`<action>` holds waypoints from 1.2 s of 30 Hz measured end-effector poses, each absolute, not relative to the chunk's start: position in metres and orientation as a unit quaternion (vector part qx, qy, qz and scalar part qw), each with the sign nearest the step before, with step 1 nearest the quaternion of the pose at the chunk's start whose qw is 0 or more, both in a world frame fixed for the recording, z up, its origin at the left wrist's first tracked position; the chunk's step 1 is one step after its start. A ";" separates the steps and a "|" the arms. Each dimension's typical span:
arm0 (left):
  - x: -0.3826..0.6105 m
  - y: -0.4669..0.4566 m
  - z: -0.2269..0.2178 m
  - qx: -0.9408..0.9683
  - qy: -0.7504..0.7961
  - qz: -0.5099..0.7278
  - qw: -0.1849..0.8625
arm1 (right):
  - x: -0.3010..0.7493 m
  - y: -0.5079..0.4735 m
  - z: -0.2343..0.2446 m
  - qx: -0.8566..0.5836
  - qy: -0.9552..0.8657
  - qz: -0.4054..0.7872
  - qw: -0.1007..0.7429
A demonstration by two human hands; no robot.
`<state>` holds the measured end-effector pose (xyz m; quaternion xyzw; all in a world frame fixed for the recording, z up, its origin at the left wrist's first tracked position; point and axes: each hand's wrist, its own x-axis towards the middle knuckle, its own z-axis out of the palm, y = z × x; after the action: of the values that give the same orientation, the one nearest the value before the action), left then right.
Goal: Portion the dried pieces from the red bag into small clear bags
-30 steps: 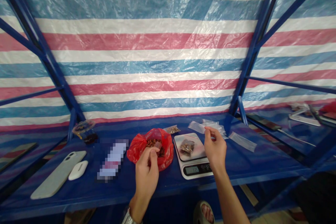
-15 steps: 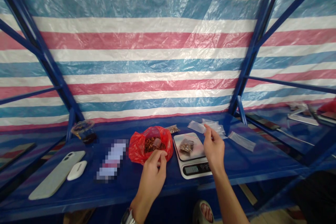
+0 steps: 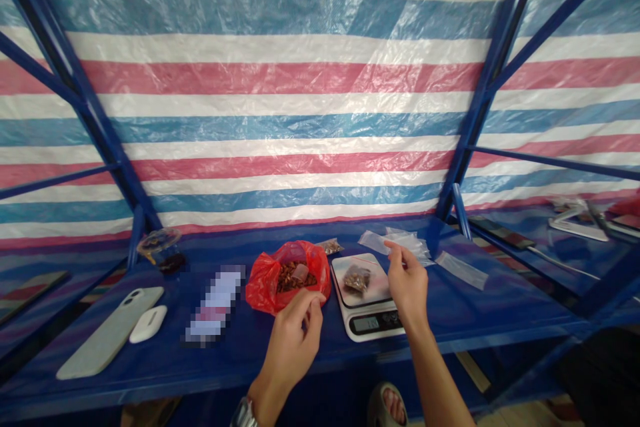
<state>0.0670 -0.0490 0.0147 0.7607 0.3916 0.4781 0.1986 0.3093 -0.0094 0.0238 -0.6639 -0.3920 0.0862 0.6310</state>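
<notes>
Because the red bag (image 3: 263, 283) stands open, its brown pieces (image 3: 286, 278) lie within reach. A filled packet (image 3: 356, 279) rests on the scale (image 3: 379, 290); left hand (image 3: 296, 337) and right hand (image 3: 410, 280) are curled narrow, any grip indistinguishable.

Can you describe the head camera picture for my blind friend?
The left hand is by an open red bag of brown bits, the right hand near a digital scale bearing a small filled bag. Striped sheeting hangs behind the blue table.
</notes>
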 end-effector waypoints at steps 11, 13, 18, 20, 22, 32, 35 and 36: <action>0.067 -0.049 0.014 0.762 0.398 0.475 0.188 | 0.314 -0.012 0.025 -0.688 -0.415 0.062 0.593; 0.068 -0.049 0.014 0.761 0.398 0.477 0.186 | 0.315 -0.012 0.022 -0.708 -0.454 0.020 0.540; 0.068 -0.048 0.013 0.760 0.400 0.477 0.187 | 0.311 -0.011 0.005 -0.770 -0.484 -0.059 0.412; 0.068 -0.048 0.012 0.760 0.400 0.475 0.192 | 0.310 -0.008 0.001 -0.772 -0.484 -0.048 0.409; 0.068 -0.048 0.013 0.759 0.398 0.476 0.198 | 0.311 -0.006 0.001 -0.758 -0.489 -0.017 0.430; 0.086 -0.053 0.025 0.562 0.421 0.569 0.428 | 0.254 -0.043 0.075 -0.421 -0.664 0.376 0.491; 0.086 -0.050 0.029 0.478 0.415 0.555 0.540 | 0.233 -0.054 0.084 -0.380 -0.700 0.408 0.448; 0.083 -0.049 0.030 0.466 0.408 0.555 0.555 | 0.229 -0.055 0.084 -0.371 -0.703 0.414 0.443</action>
<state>0.0835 -0.0488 0.0297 0.4661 0.4084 0.5552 0.5547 0.2289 -0.0548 0.0840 -0.3713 -0.7028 0.4143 0.4434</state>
